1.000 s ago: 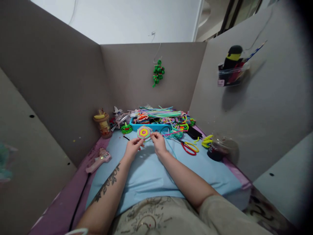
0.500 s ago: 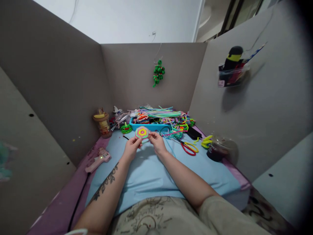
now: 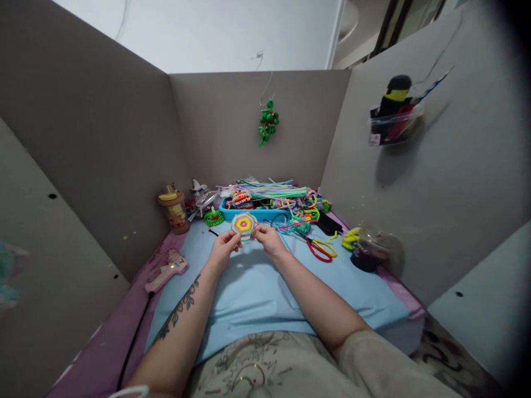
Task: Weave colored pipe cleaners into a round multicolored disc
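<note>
I hold a small woven hexagon [image 3: 244, 224] of pipe cleaners, with green, yellow, orange and pink rings, upright above the light blue mat [image 3: 257, 293]. My left hand [image 3: 223, 247] pinches its lower left edge. My right hand [image 3: 269, 239] pinches its lower right edge. Both hands have their fingers closed on it. Just behind the piece stands a blue tray [image 3: 259, 213] piled with coloured pipe cleaners.
A pink glue gun [image 3: 168, 269] lies at the left with its black cord. Red and yellow scissors [image 3: 320, 249] lie right of my hands. A dark lidded cup [image 3: 367, 254] stands at the right, a small jar [image 3: 174, 209] at the back left. Grey partition walls enclose the desk; a green ornament [image 3: 268, 122] hangs on the back wall.
Both hands with the woven hexagon have shifted slightly, and the piece has turned a little between my fingers. Everything else is as it was.
</note>
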A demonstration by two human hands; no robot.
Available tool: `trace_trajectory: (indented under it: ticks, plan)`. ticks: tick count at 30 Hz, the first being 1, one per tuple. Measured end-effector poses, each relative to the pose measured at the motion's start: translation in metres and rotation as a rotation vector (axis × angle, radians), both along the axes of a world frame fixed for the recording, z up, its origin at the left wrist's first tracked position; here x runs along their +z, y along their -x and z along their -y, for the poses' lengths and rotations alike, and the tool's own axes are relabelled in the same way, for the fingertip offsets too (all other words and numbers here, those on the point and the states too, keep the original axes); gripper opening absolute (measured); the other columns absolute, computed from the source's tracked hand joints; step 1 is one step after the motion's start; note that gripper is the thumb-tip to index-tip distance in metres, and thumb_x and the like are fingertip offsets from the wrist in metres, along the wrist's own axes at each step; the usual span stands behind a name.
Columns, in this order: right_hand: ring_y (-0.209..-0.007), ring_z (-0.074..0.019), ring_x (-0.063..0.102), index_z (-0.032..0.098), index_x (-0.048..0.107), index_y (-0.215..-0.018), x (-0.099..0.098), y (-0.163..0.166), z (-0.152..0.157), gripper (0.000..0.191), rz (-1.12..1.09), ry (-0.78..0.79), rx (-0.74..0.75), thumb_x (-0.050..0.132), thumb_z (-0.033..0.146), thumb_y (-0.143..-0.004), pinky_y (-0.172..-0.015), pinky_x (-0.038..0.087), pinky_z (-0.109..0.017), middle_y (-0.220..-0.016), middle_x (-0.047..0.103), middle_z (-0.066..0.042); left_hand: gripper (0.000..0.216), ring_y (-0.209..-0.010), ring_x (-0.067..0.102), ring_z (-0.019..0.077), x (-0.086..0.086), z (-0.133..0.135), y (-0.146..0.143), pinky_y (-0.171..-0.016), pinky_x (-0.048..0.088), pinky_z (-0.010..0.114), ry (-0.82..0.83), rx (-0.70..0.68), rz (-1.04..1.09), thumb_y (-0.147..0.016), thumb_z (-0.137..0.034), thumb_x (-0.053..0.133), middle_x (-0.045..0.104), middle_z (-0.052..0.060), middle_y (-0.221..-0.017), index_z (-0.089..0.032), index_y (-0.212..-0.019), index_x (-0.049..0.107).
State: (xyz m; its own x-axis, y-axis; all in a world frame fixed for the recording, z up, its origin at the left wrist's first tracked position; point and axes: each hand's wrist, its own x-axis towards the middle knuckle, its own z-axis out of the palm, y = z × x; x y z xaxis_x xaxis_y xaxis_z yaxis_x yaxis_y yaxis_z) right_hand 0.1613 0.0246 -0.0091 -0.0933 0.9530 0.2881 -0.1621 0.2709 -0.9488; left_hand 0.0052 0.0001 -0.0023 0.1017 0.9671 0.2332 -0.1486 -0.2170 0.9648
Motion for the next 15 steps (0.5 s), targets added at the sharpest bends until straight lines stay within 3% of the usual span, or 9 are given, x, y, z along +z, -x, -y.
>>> trace_trajectory:
  ticks: [10,15]
  plan:
    - [-0.043,-0.0070,0.029,0.017,0.058,-0.064,-0.0031,0.0031,0.0010,0.033,0.004,0.055,-0.002,0.062,0.050,-0.063,-0.044,0.021,-0.023,-0.048,0.045,0.004,0.030,-0.045,0.045,0.0073,-0.0033,-0.0020,0.0025,-0.047,0.034,0.020,-0.043,0.033,-0.072,-0.069,-0.044,0.062,0.057,-0.001,-0.054,-0.014,-0.066,0.056]
    - [-0.043,-0.0078,0.037,0.019,0.053,-0.067,-0.0037,0.0051,0.0032,0.032,-0.038,0.060,0.037,0.061,0.050,-0.065,-0.044,0.026,-0.022,-0.049,0.046,0.005,0.031,-0.054,0.056,0.0118,-0.0022,-0.0014,0.0016,-0.049,0.039,0.021,-0.074,0.033,-0.108,-0.069,-0.044,0.062,0.063,0.002,-0.062,-0.014,-0.075,0.059]
